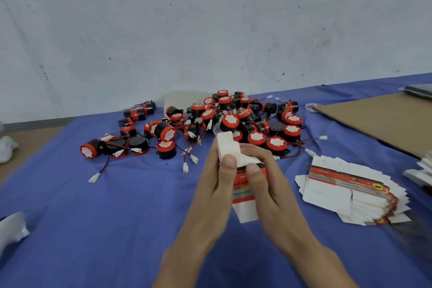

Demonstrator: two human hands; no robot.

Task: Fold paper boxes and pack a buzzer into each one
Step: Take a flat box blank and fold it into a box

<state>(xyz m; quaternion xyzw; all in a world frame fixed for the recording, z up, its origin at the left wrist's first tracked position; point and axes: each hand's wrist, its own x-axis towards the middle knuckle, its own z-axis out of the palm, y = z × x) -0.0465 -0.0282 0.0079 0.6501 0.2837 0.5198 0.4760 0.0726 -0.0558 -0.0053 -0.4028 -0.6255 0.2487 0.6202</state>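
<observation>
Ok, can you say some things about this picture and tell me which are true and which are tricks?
1. The left hand and right hand both hold one paper box. True.
2. The buzzers lie in a pile beyond the hands. True.
3. The buzzers are yellow. False: they are black and red.
4. The cloth is green. False: it is blue.
5. The flat boxes lie left of the hands. False: they lie to the right.
</observation>
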